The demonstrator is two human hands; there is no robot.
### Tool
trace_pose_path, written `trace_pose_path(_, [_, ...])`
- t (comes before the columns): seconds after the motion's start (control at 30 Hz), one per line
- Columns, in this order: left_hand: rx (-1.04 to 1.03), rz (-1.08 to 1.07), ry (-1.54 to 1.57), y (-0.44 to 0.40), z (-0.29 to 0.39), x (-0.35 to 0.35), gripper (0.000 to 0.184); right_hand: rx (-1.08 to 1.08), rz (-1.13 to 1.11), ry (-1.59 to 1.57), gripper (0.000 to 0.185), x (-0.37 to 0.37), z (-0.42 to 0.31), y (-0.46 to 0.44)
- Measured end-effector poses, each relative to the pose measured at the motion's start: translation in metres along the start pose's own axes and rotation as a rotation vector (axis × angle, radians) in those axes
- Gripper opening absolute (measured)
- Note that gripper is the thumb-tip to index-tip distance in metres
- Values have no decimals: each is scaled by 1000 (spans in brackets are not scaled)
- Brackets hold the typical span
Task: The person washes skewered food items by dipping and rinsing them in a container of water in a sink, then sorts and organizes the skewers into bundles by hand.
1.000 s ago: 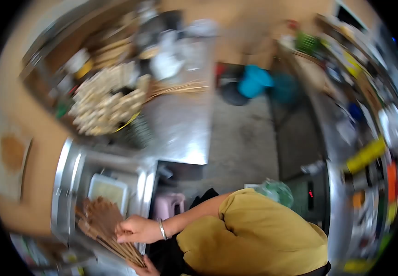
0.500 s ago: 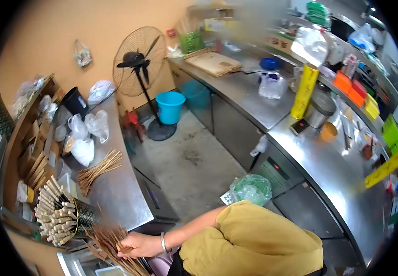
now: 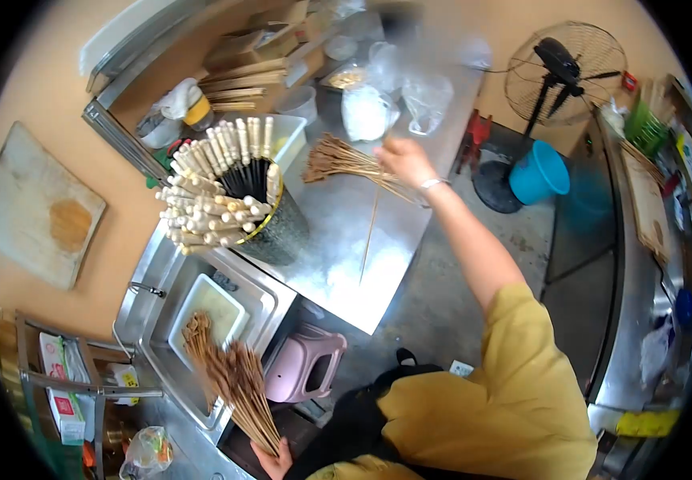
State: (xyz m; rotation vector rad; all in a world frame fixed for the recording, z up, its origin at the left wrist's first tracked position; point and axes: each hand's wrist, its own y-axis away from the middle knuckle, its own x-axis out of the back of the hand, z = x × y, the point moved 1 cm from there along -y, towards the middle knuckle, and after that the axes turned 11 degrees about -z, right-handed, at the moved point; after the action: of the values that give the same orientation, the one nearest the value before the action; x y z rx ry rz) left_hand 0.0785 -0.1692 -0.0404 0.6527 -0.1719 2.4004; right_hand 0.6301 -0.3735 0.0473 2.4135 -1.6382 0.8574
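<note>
At the bottom, my left hand (image 3: 274, 462) is closed round the stick ends of a bundle of skewers (image 3: 242, 388) with brown, folded food on their tips. The food end lies over the sink edge, by a white tray (image 3: 238, 326). Farther up, my right hand (image 3: 408, 162), with a bangle at the wrist, is over the stick ends of a second pile of skewers (image 3: 338, 160) on the steel table (image 3: 338, 276). Its fingers are curled and slightly blurred; what they hold is hidden. A single skewer (image 3: 370, 236) shows below that hand.
A dark patterned bucket (image 3: 282, 232) full of pale-handled sticks stands at the table's left edge. Plastic bags (image 3: 368, 112) lie at the back. A pink stool (image 3: 306, 368) is beside the sink (image 3: 150, 340). A fan (image 3: 558, 60) and a blue bucket (image 3: 540, 172) stand on the floor.
The view has swung left. My right hand has moved from the skewers by the sink to the pile on the table. My left hand and the sink have come into view.
</note>
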Motion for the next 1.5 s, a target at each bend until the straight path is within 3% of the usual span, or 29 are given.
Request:
trace_pose_path(0.13, [153, 71, -84, 27, -1, 2, 53, -77, -206, 287, 32, -90, 21, -103])
trace_pose_path(0.23, [207, 84, -114, 35, -5, 5, 56, 3, -235, 228, 29, -164, 47, -135])
trace_pose_path(0.3, [220, 86, -129, 38, -8, 10, 58, -156, 15, 71, 26, -187, 46, -122])
trace_pose_path(0.33, [214, 89, -131, 38, -11, 11, 59, -177, 12, 66, 26, -197, 50, -110])
trace_pose_path(0.4, [187, 70, -133, 36, -19, 15, 62, -153, -25, -433, 18, -209, 66, -74])
trace_pose_path(0.47, [110, 18, -139, 26, -34, 23, 64, -202, -84, -831, 11, -193, 62, 16])
trace_pose_path(0.5, [64, -24, -140, 16, -41, 31, 65, -331, -207, -1005, 12, -179, 61, 72])
trace_pose_path(0.6, [-69, -193, -132, -18, -69, 50, 68, -591, -201, -1340, 12, -194, 95, 239])
trace_pose_path(0.67, [-173, -317, -115, -49, -94, 58, 71, -1021, 18, -1567, 13, -245, 156, 362])
trace_pose_path(0.73, [-261, -417, -46, -81, -119, 67, 73, -1316, 264, -1556, 12, -240, 175, 472])
trace_pose_path(0.77, [-114, -427, 101, -73, -99, 54, 74, -1383, 400, -1560, 11, -236, 184, 520])
trace_pose_path(0.8, [-202, -423, 142, -43, -43, 20, 71, -1355, 544, -1644, 9, -236, 198, 563])
trace_pose_path(0.93, [-59, -636, 71, -24, -27, 15, 69, -1256, 1197, -1531, 5, -209, 194, 695])
trace_pose_path(1.0, [-17, -719, 44, -5, -23, 13, 69, -1287, 1243, -1552, 14, -195, 202, 735])
trace_pose_path(1.03, [-100, -741, 95, 8, -24, 12, 67, -1282, 1235, -1554, 14, -183, 225, 757])
trace_pose_path(1.13, [-167, -777, 101, 26, -33, 27, 63, -848, 1559, -1610, 46, -180, 295, 807])
trace_pose_path(1.17, [-197, -693, 160, 27, -43, 28, 62, -853, 1553, -1614, 46, -185, 296, 814])
trace_pose_path(1.23, [-254, -702, 33, 38, -45, 41, 63, -1081, 1336, -1362, 60, -170, 264, 807])
trace_pose_path(1.3, [-296, -753, 9, 40, -57, 53, 64, -1545, 835, -1214, 61, -180, 237, 784])
trace_pose_path(1.33, [-309, -799, 49, 39, -66, 58, 65, -1559, 753, -1203, 54, -196, 230, 771])
trace_pose_path(1.4, [-292, -720, 89, 41, -72, 55, 66, -1360, 400, -1112, 35, -245, 238, 767])
trace_pose_path(1.47, [-326, -688, 140, 39, -71, 52, 57, -1217, -336, -193, 17, -268, 231, 740])
trace_pose_path(1.5, [-237, -785, 112, 41, -56, 54, 53, -957, -472, 14, 18, -275, 225, 725])
